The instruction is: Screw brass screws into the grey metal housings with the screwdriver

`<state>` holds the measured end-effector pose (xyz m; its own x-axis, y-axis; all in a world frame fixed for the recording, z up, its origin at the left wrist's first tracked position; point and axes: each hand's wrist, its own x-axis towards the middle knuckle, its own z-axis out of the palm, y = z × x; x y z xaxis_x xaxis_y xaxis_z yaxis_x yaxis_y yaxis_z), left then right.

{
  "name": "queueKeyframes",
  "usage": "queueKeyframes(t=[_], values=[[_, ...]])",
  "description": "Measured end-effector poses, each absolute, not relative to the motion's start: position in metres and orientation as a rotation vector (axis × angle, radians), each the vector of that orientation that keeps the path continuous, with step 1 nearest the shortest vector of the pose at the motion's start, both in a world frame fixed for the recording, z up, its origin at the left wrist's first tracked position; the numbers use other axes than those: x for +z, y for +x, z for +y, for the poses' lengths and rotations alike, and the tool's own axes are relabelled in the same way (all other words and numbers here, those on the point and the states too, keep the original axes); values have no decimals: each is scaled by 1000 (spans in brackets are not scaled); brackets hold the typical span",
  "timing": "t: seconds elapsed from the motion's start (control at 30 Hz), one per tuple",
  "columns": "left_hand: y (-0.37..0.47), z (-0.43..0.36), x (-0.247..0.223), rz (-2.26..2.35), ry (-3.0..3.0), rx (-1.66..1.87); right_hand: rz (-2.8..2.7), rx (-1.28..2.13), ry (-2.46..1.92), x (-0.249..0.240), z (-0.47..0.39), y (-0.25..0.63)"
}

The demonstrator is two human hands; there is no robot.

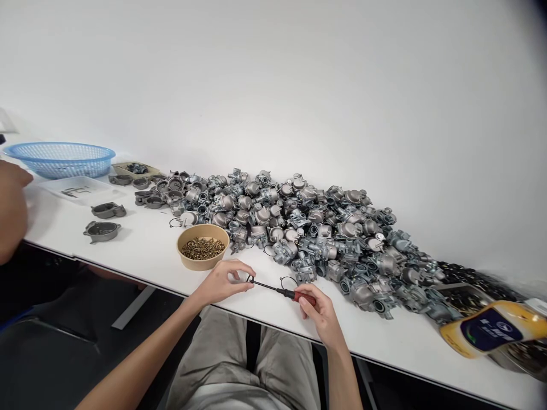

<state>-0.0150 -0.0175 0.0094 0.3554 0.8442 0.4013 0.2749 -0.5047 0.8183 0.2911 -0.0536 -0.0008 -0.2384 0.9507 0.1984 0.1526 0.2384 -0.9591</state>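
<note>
My right hand [318, 313] is closed round the red handle of a screwdriver [294, 295], whose dark shaft points left. At the shaft's tip, my left hand [226, 280] pinches a small dark ring-like part [250, 279] between thumb and fingertips. Just behind my left hand stands a round tan bowl [203, 263] holding many small brass-coloured screws [203, 248]. Beyond both hands lies a large heap of grey metal carburetors [294, 219]. A thin black ring [289, 282] rests on the table near the screwdriver.
On the white table [141, 245] at left are loose metal bowl-shaped parts [101, 230], a clear tray [79, 191] and a blue basket [62, 159]. A yellow bottle [491, 330] lies at right, by dark parts. Another person's arm [12, 210] shows at far left.
</note>
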Motion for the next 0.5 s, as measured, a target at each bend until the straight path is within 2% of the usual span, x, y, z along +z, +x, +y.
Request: queueKeyframes(t=[0.5], values=[[-14, -18, 9, 1116, 1960, 1134, -1824, 846, -1203, -1, -53, 283]])
